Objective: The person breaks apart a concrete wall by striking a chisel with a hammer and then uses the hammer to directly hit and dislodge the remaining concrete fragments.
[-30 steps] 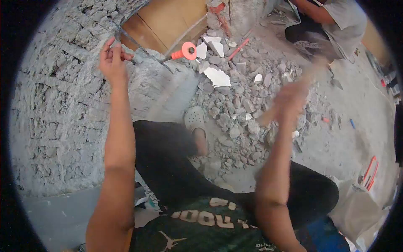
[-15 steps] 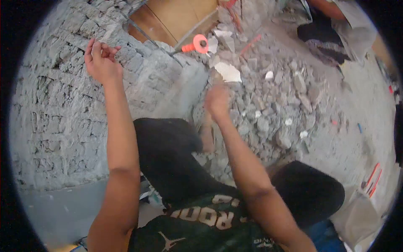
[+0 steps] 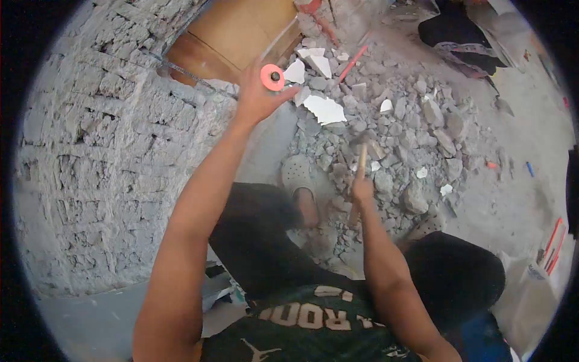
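Observation:
My left hand (image 3: 256, 101) is closed around the grip of a chisel with a round orange hand guard (image 3: 269, 84), at the broken edge of the grey wall. Its thumb points out to the right below the guard, and the struck end of the chisel faces up toward me. The chisel's tip is hidden. My right hand (image 3: 362, 190) grips a hammer by its wooden handle (image 3: 362, 161), low over the rubble (image 3: 395, 142). The hammer's head is blurred against the grey stones. Several white flat pieces (image 3: 324, 110) lie between the two hands.
Rough chipped masonry (image 3: 114, 151) fills the left side. Brown boards (image 3: 241, 30) show in an opening at the top. My shoe (image 3: 298, 172) stands beside the rubble. A dark bundle (image 3: 455, 33) lies at upper right, and a pale bag (image 3: 528, 301) with red-edged strips is at lower right.
My left hand has come from the wall at the left to the chisel and closed on it. My right hand has moved right and down; the hammer shows more clearly.

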Available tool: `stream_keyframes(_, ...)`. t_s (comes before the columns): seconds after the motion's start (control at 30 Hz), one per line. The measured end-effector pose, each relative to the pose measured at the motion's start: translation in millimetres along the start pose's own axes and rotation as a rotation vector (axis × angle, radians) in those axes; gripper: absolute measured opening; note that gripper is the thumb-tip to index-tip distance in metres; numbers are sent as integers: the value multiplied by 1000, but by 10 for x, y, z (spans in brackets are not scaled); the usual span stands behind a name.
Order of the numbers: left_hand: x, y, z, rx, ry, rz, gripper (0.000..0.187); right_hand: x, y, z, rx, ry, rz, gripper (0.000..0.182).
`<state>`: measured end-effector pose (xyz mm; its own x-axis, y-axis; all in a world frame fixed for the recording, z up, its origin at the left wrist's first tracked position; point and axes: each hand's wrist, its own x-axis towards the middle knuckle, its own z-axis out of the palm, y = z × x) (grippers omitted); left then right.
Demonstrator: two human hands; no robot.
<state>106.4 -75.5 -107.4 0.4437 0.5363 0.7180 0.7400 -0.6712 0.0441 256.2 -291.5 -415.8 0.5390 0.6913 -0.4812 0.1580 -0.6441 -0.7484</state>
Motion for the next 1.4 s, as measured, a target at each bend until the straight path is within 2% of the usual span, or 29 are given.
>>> stream_keyframes(0.07, 72, 18, 287, 70, 38, 35, 62, -137, -268, -321, 273, -101, 237, 71)
stream_keyframes(0.13, 104, -78, 568, -91, 32, -284, 52, -3, -255, -314, 326, -107, 257, 70)
stream_keyframes(0.17, 86, -164, 644, -86, 25, -278, 52, 77, -237, -332, 373, -96, 278, 70)
stream_keyframes(0.23, 24, -338, 766, -111, 51, -247, 39, 179, -227, -345, 434, -150, 260, 69)
stream_keyframes(0.27, 0, -373, 789, -116, 30, -243, 39, 209, -270, -366, 460, -137, 200, 72)
stream_keyframes(0.33, -45, -396, 838, -111, 334, -144, 28, 247, -377, -439, 447, -90, 144, 74)
stream_keyframes(0.43, -101, -321, 909, -157, 391, -237, 23, 297, -502, -434, 605, -109, 198, 63)
stream_keyframes(0.57, -16, -442, 1133, -72, 328, -354, 23, 398, -472, -344, 644, -128, 205, 62)
stream_keyframes(0.63, 104, -610, 1332, 169, 197, -415, 28, 358, -518, -294, 637, -146, 254, 61)
stream_keyframes(0.7, 527, -557, 1327, 307, 18, -590, 28, 232, -573, -296, 679, -204, 260, 61)
stream_keyframes(0.77, 972, -963, 1440, 22, -183, -804, 23, 141, -680, -358, 603, -182, 260, 60)
stream_keyframes(0.8, 1113, -995, 1590, 0, -165, -795, 23, 102, -746, -426, 492, -198, 201, 59)
stream_keyframes(0.87, 1261, -1003, 1858, -219, -12, -770, 25, 182, -677, -370, 523, -185, 193, 59)
stream_keyframes(0.9, 1276, -994, 1978, -217, -12, -770, 25, 208, -627, -312, 543, -204, 195, 59)
stream_keyframes(1.0, 1306, -471, 2414, -188, -646, -399, 47, 383, -556, -272, 470, -204, 196, 62)
stream_keyframes(1.03, 1183, -81, 2535, -233, -343, -367, 20, 456, -526, -244, 442, -194, 219, 63)
stream_keyframes(1.07, 1134, 333, 2388, -235, -497, -417, 20, 488, -509, -227, 444, -207, 218, 63)
stream_keyframes(1.13, 904, 926, 2270, -268, -551, -231, 22, 560, -481, -260, 415, -213, 260, 66)
stream_keyframes(1.2, 628, 1320, 2128, -381, -494, -76, 18, 618, -411, -272, 387, -214, 271, 67)
stream_keyframes(1.3, 412, 1516, 1584, -371, -595, 14, 17, 673, -280, -256, 379, -210, 249, 69)
stream_keyframes(1.4, 343, 1308, 1081, -348, -625, 100, 14, 680, -338, -347, 419, -230, 263, 70)
